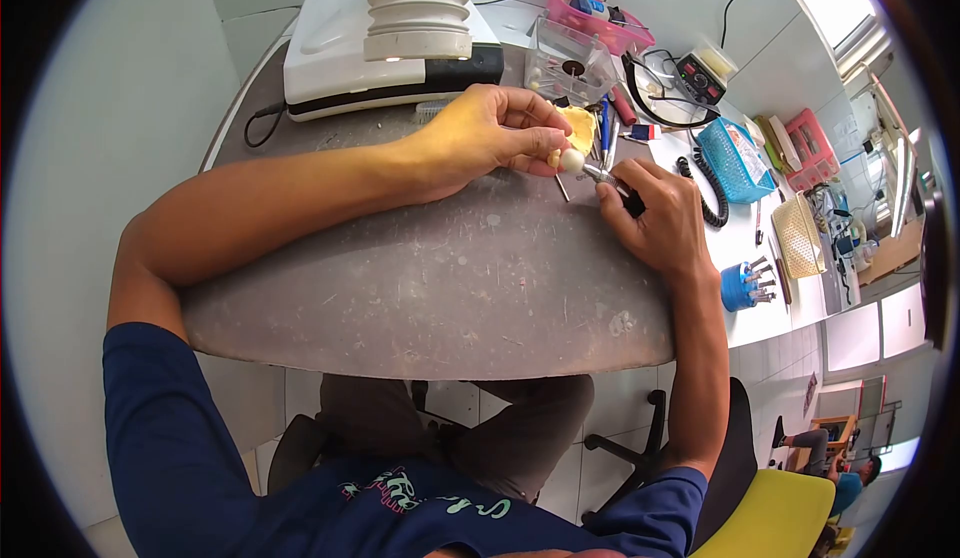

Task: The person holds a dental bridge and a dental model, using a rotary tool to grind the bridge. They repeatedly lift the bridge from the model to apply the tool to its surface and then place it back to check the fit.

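My right hand (655, 213) is wrapped around a rotary handpiece (597, 174) with a metal nose and a black body. At its tip is a round white head (572, 161), right beside the fingertips of my left hand (495, 138). Those left fingers are pinched together on something small, mostly hidden and too small to name. Just behind the fingertips sits a yellow dental cast (579, 130), partly covered by my left hand. A thin metal rod (562, 189) lies on the grey bench top (430, 278) below the two hands.
A white box-shaped machine (390, 68) stands at the back left under a ribbed hose (418, 8). Behind the hands are a clear bin (570, 58) and a pink basket (625, 35). To the right are a blue basket (735, 163), a coiled cord (712, 193) and a blue bur holder (740, 286).
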